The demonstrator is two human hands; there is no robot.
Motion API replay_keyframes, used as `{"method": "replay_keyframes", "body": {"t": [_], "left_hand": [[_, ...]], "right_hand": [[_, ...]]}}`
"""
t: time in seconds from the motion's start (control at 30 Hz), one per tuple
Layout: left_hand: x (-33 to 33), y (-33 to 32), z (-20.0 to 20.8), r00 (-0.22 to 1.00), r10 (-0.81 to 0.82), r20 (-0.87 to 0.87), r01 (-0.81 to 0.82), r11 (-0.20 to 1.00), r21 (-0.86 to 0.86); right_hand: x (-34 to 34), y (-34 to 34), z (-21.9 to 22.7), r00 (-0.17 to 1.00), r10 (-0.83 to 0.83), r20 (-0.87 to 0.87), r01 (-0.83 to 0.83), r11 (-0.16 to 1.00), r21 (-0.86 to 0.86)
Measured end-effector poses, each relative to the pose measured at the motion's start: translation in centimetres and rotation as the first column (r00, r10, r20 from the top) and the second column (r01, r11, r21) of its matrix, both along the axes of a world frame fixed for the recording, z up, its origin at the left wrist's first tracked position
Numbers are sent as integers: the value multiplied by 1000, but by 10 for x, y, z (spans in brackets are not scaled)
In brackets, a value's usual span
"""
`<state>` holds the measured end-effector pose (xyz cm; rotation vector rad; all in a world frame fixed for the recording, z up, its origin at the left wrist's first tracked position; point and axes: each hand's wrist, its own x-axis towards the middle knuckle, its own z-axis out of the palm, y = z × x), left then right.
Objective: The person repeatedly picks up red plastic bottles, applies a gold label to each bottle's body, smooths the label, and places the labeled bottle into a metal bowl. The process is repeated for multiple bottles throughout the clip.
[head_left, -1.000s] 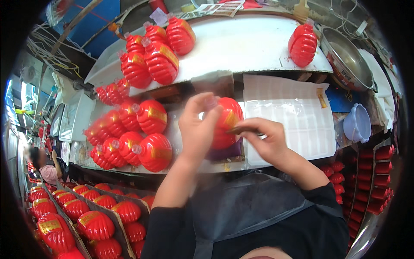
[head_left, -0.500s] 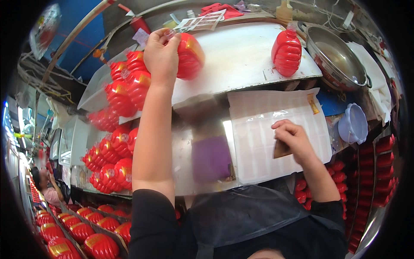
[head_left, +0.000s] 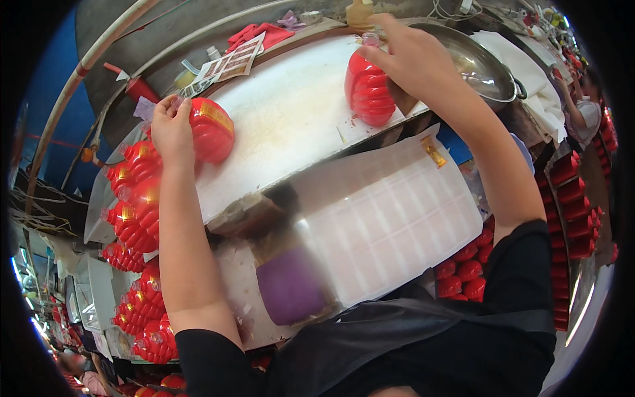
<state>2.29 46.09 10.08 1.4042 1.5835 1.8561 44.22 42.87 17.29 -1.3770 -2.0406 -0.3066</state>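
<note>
My left hand (head_left: 173,129) is closed round the clear neck of a red ribbed bottle (head_left: 215,135) with a gold label, at the left end of the white board (head_left: 284,99). Toward the board's right end stands a second red bottle (head_left: 370,92), upright, no label showing on this side. Over its clear neck reaches my right hand (head_left: 420,63), thumb and forefinger stretched out at the neck. A brown flat piece (head_left: 402,99), like a scraper, is tucked under the right hand's other fingers. Nearer me lies a whitish ribbed sheet (head_left: 390,225) with one gold label (head_left: 434,152) at its far right corner.
Several red bottles (head_left: 139,212) crowd the left side. A purple pad (head_left: 289,286) lies left of the sheet. Behind the right hand sits a wide metal basin (head_left: 476,63). Printed paper (head_left: 228,66) and red cloth (head_left: 264,36) lie along the back. Another person (head_left: 585,112) is at far right.
My right hand has risen from over the sheet to the right-hand bottle's neck, carrying the brown flat piece. The left hand still grips its bottle. The whole view has shifted to the right.
</note>
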Motion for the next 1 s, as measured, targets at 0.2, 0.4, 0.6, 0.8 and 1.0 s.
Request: {"method": "replay_keyframes", "body": {"t": [0.2,0.4,0.6,0.8,1.0], "left_hand": [[14,-23,6,994,86,-69,-87,996,-8],[67,-112,2,999,-35,3,34,999,39],[98,-187,-1,974,-228,5,228,973,-37],[103,-243,-24,923,-360,134,379,912,-157],[110,-279,-52,917,-372,144,399,840,-368]], "right_hand": [[-20,52,16,940,-70,334,143,969,-199],[34,55,33,985,105,135,-15,839,-543],[150,3,53,692,-210,-690,-321,767,-556],[234,4,46,448,-213,-868,-79,958,-276],[259,52,-5,685,-442,-579,378,895,-236]]}}
